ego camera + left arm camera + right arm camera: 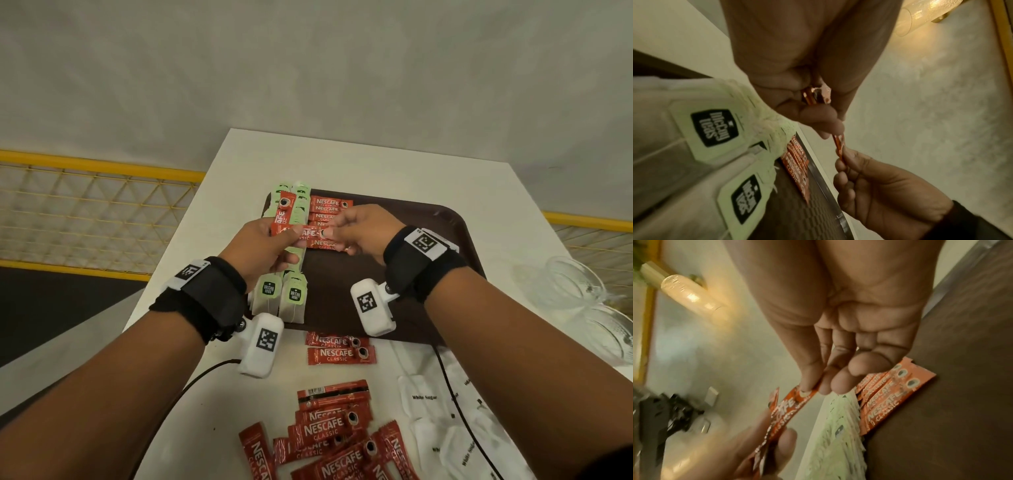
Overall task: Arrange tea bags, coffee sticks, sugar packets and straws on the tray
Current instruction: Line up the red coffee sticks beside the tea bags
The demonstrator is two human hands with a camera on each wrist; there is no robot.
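Observation:
A dark brown tray (442, 226) lies on the white table. Green-tagged tea bags (293, 298) run in rows down its left side, and red coffee sticks (327, 205) lie stacked beside them. My left hand (263, 248) grips two coffee sticks above the tea bags, one upright (285, 210) and one sideways (305, 232). My right hand (356, 231) pinches the right end of the sideways stick (839, 147) between thumb and fingers. In the right wrist view that coffee stick (789, 405) spans both hands over the tea bags (836, 431).
More loose coffee sticks (329, 438) are heaped on the table near me, two (339, 349) just below the tray. White sugar packets (431, 404) lie at the lower right under a black cable. Clear glass cups (582, 294) stand at the right edge. A yellow mesh rail runs behind.

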